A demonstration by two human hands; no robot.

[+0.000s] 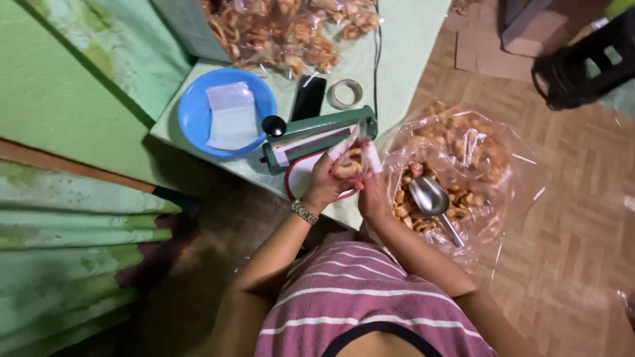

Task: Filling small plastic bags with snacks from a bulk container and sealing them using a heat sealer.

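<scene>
Both hands meet over the near edge of the counter (397,39), holding a small clear bag (354,151) partly filled with fried snacks. The left hand (325,185) grasps its lower part, fingers wrapped around the filled bulge; the right hand (372,192) pinches the bag's side near the open mouth. The bag hangs just in front of the green heat sealer (317,135), at 12 o'clock from the hands.

Risks, as I judge them: the mouth points up and away, and a loose pinch could let it sag and spill pieces onto the counter or floor. Crumbs or oil on the inner lip could spoil a seal. The big sack (456,178) of snacks at 3 o'clock stands open with a metal scoop (431,198) resting inside; a nudge from the right elbow could tip it.

Hard to make out: the fingertips of both hands are hidden behind the bag, and how full it is stays unclear. The sealer's jaw is partly covered. A blue bowl (198,112) at 10 o'clock holds flat empty bags (231,114). A tape roll (345,93) and a dark phone (308,97) lie beyond the sealer. The heap of packed snacks (284,30) is cut off at the top.
</scene>
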